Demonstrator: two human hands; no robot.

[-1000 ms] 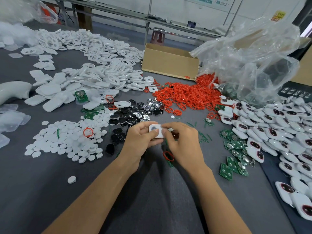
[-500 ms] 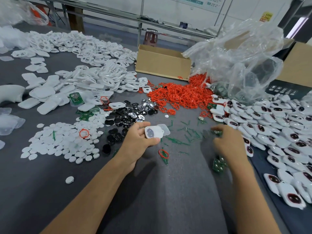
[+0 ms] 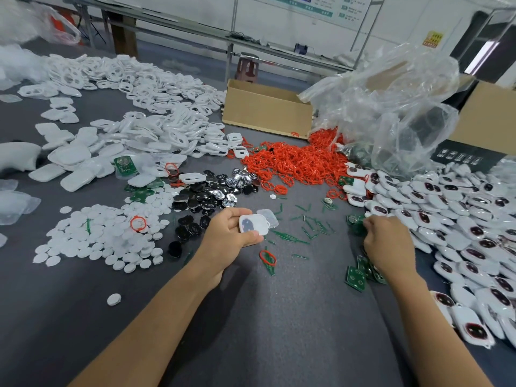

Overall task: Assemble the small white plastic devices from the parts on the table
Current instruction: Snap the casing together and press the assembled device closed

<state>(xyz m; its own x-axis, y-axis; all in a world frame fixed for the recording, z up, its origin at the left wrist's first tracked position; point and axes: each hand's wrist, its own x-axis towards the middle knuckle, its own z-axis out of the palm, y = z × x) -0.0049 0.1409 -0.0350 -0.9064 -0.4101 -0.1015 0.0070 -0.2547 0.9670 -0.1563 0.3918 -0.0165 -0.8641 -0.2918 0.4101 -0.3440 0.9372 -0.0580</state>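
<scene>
In the head view, my left grip (image 3: 231, 236) is curled round a white device shell (image 3: 252, 225), with the thumb along its near edge and the fingers behind it, over the tabletop (image 3: 279, 331). My right grip (image 3: 388, 244), well to its right, bends its fingers onto the green circuit boards (image 3: 355, 227). I cannot tell whether it has one pinched, and red rings (image 3: 296, 163) lie heaped beyond both.

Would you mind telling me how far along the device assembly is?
Done: a heap of assembled-looking white devices lies at the right. In hand: the left hand holds one white shell, while the right hand is at the green circuit boards. Left: piles of empty shells, red rings and white discs are unused.
</scene>
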